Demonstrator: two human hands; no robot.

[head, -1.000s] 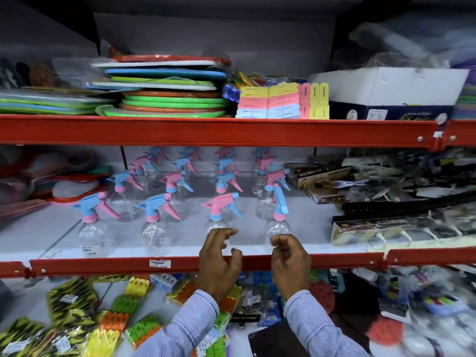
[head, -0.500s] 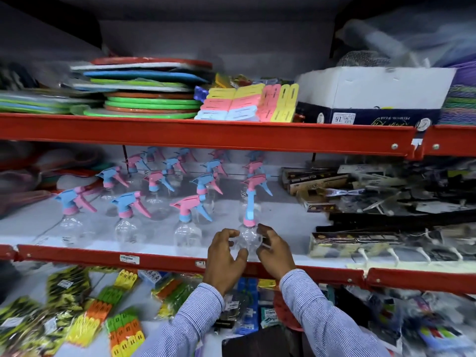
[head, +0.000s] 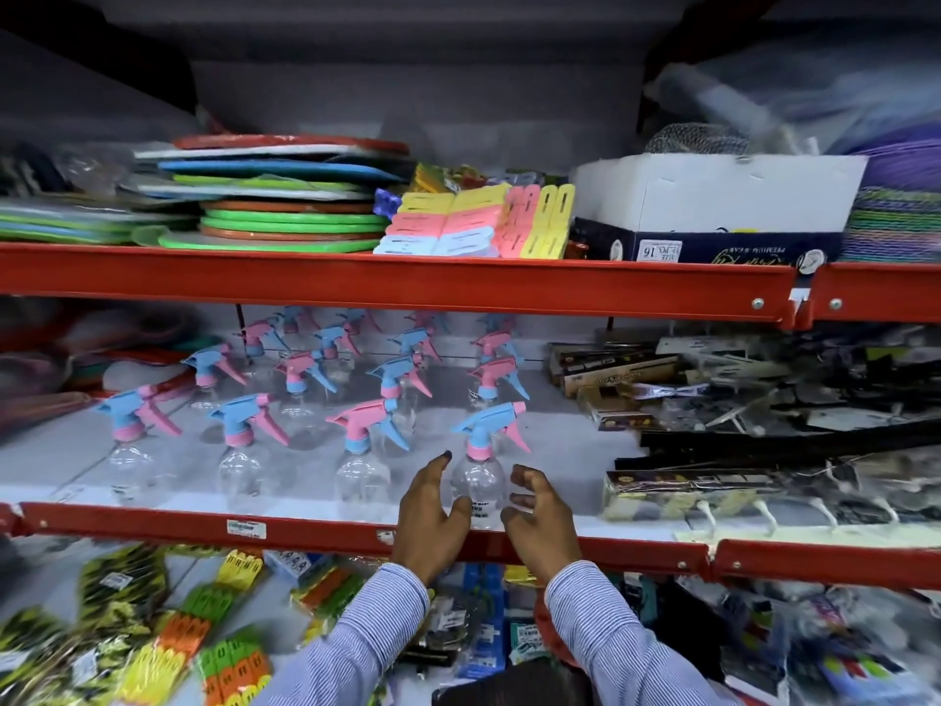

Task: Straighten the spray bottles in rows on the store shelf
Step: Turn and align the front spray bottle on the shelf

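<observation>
Where print can be read, it is sparse: the white box [head: 713, 196] on the upper shelf, up and to the right of the hands, carries a small tag showing "16", with the word "SIZE" printed upside down above it; the box's contents are not visible. A small label on the clear bottle [head: 478, 489] between the hands and a white tag [head: 246, 528] on the red shelf rail [head: 153, 524] left of the hands are too blurred to read.

The left hand [head: 430, 517] is half open, fingers curved, with the thumb close to or touching the bottle's lower left side; contact cannot be confirmed. The right hand [head: 540, 517] is likewise half open, fingers curled toward the bottle's right side and apart from it. Neither hand grips the bottle. Both wrists cross the rail.

The bottle stands upright at the front edge of the shelf, with a blue trigger head [head: 489, 422] and pink collar, nozzle pointing left. Three more front-row spray bottles [head: 244, 471] stand to the left of the hands, and further rows [head: 397, 374] recede behind them.
</observation>
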